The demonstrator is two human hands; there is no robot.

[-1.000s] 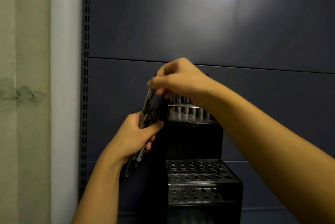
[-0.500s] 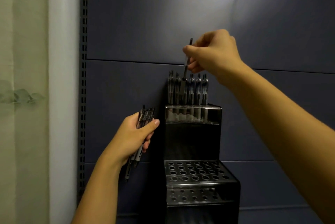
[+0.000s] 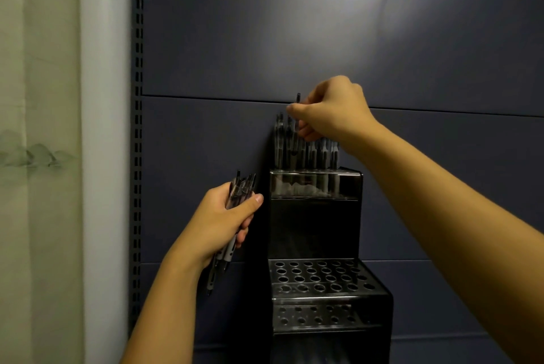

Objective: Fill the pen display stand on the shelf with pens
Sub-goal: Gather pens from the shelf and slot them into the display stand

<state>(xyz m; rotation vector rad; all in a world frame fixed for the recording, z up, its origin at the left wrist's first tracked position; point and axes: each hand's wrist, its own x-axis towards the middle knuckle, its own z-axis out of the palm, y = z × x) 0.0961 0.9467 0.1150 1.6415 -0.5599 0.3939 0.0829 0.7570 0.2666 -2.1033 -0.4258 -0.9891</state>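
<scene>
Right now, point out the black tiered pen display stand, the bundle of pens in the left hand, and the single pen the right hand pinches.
black tiered pen display stand [image 3: 313, 228], head view, plain front panel.
bundle of pens [image 3: 243, 184], head view, upper ends.
single pen [image 3: 298, 98], head view, top end.

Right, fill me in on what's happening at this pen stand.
A person is stocking a black tiered pen display stand against a dark blue panel. The right hand pinches one dark pen, lowering it among the pens in the top tier. The left hand grips a bundle of dark pens. The lower tiers' holes are empty.
</scene>
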